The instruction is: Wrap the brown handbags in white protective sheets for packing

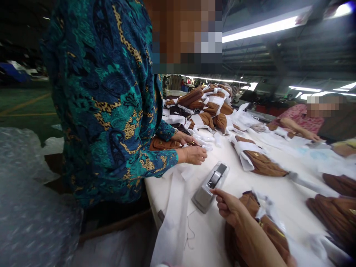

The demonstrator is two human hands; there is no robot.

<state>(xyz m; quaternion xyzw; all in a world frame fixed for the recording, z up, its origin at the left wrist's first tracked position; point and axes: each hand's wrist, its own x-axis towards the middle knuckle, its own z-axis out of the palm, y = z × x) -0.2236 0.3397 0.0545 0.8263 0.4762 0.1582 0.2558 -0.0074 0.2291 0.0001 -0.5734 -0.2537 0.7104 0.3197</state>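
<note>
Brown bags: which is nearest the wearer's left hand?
The bag partly hidden behind the forearm of that left hand; the other bags lie clear of the arm.

A grey dispenser (207, 193) slants toward 1 o'clock; at its 4 o'clock lies a brown bag (250, 203), partly white-wrapped.

Glare above, gloom at left, softness toward the edges.
Overhead tubes (261, 29) burn white at upper right, and the corner lamp (342, 10) carries a violet fringe. The table (205, 237) looks pale and evenly lit; the floor (25, 102) lies in shadow. Bubble wrap (36, 207) and the rightmost brown bags (332, 215) blur and stretch. Coarse pixel blocks (186, 35) mask two patches.
</note>
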